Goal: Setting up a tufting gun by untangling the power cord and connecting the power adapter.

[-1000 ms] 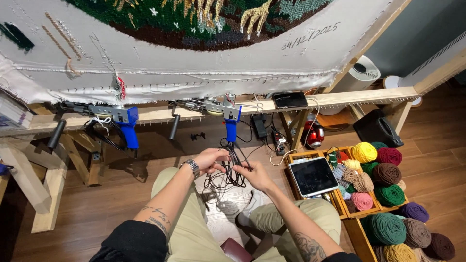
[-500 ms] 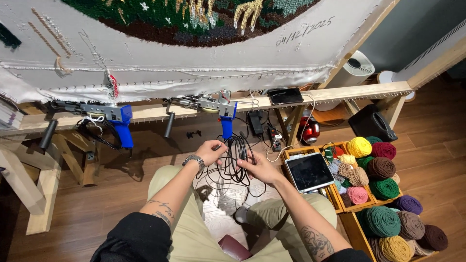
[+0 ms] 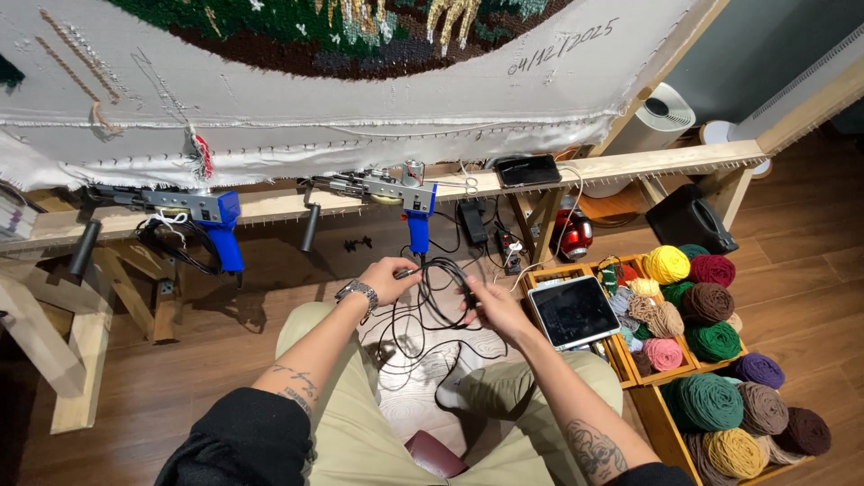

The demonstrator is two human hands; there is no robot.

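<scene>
Centre of frame: left hand (image 3: 389, 277) and right hand (image 3: 490, 306), now drawn further apart than a second ago, each clamped on the black cable (image 3: 438, 292), its loop opened wider between them, below the blue tufting gun (image 3: 407, 200).

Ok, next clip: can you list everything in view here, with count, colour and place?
tufting cloth: one, white with green pile, stretched on frame above
tufting guns: two, blue-handled, on the wooden rail, left and centre
cable: one, black, looped between both hands
tablet: one, dark screen, on yarn crate
yarn balls: many, mixed colours, in crates at right
phone: one, black, on rail
fan: one, white, behind frame
left hand: grip on cable, watch on wrist
right hand: grip on cable
</scene>
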